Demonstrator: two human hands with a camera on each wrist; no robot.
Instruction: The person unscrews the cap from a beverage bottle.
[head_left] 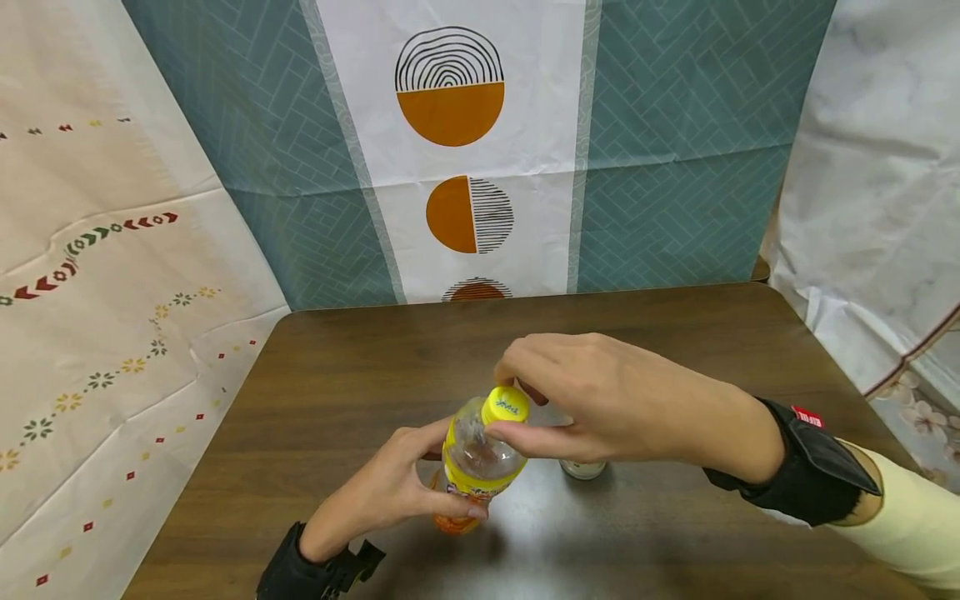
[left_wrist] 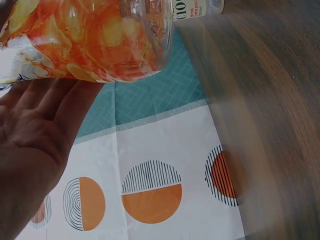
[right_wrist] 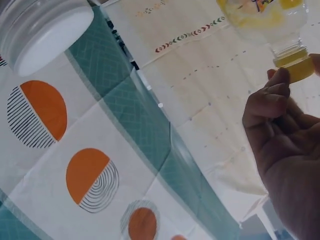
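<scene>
A clear plastic drink bottle [head_left: 480, 454] with a yellow and orange label stands in the middle of the head view, tilted slightly. Around its body curls my left hand [head_left: 397, 492], thumb at the front. My right hand [head_left: 592, 396] reaches in from the right and pinches the yellow cap [head_left: 506, 404] between thumb and fingers. In the right wrist view the cap [right_wrist: 295, 65] sits at the bottle's neck. The left wrist view shows the orange-patterned lower part of the bottle [left_wrist: 110, 37] close up, over the left palm.
Behind my right hand, mostly hidden, a small labelled container [head_left: 582, 469] stands on the brown wooden table [head_left: 360, 367]. A clear container with a white part [right_wrist: 55, 40] fills a corner of the right wrist view. Patterned cloths [head_left: 675, 150] hang beyond the table's edges.
</scene>
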